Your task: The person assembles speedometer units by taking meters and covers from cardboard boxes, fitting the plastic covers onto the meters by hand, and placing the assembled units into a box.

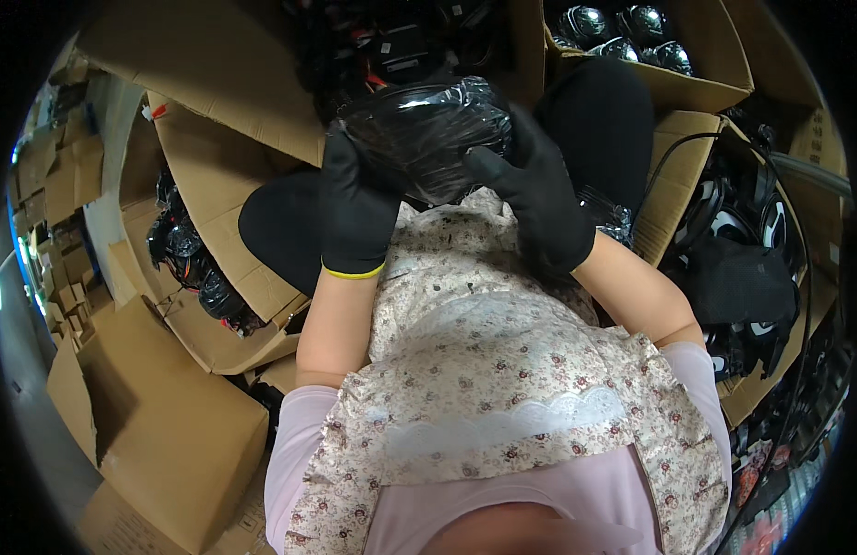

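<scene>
Between my two black-gloved hands is a black bundle wrapped in shiny clear plastic (428,139), held above my lap. My left hand (356,199) grips its left side, with the fingers partly hidden behind it. On the other side my right hand (539,185) holds the bundle, its thumb pressed on the front of the wrap. The plastic hides what kind of thing is inside. Below it lies my flowered apron (465,268).
Open cartons surround me. The upper right carton (715,83) holds several shiny wrapped dark items (646,23). Black pads with white parts (733,222) fill the right carton. Dark wrapped items (192,259) lie in the left carton. A black cable (798,240) runs down the right.
</scene>
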Motion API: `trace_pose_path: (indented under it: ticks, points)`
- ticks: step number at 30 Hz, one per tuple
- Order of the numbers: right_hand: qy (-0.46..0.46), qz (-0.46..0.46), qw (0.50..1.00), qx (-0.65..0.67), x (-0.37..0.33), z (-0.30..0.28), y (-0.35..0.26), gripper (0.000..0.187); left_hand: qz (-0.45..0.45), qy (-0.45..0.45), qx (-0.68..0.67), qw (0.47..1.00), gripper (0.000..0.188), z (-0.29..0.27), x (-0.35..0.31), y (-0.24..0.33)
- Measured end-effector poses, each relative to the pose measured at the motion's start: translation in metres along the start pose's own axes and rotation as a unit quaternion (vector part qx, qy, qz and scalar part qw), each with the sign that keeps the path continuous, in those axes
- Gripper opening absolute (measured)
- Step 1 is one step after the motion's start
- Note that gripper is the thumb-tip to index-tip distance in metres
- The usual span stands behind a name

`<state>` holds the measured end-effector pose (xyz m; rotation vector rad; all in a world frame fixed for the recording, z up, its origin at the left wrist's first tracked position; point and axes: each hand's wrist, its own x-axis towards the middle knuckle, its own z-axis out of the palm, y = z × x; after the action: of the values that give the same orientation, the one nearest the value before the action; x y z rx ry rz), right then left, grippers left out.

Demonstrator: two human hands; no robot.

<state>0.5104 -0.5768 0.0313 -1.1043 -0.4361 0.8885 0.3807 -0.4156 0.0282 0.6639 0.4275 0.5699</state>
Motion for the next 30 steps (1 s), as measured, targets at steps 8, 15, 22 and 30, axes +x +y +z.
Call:
trace_pose_path:
  ticks: [8, 15, 22, 30]
  points:
    - [-0.018, -0.112, 0.978, -0.174, -0.004, -0.007, 0.008, 0.047, 0.232, -0.148, 0.605, 0.747, 0.053, 0.03, 0.003, 0.027]
    - [0.016, -0.099, 0.988, -0.118, -0.01, -0.006, 0.006, 0.034, 0.218, -0.154, 0.578, 0.771, 0.046, 0.033, 0.0, 0.009]
    - [-0.02, -0.218, 0.925, -0.312, -0.011, -0.012, 0.001, 0.036, 0.146, -0.207, 0.502, 0.827, 0.038, 0.03, -0.003, 0.01]
    - [0.002, -0.305, 0.915, -0.264, 0.004, -0.005, 0.003, 0.062, 0.127, -0.136, 0.379, 0.907, 0.051, 0.014, -0.009, 0.021]
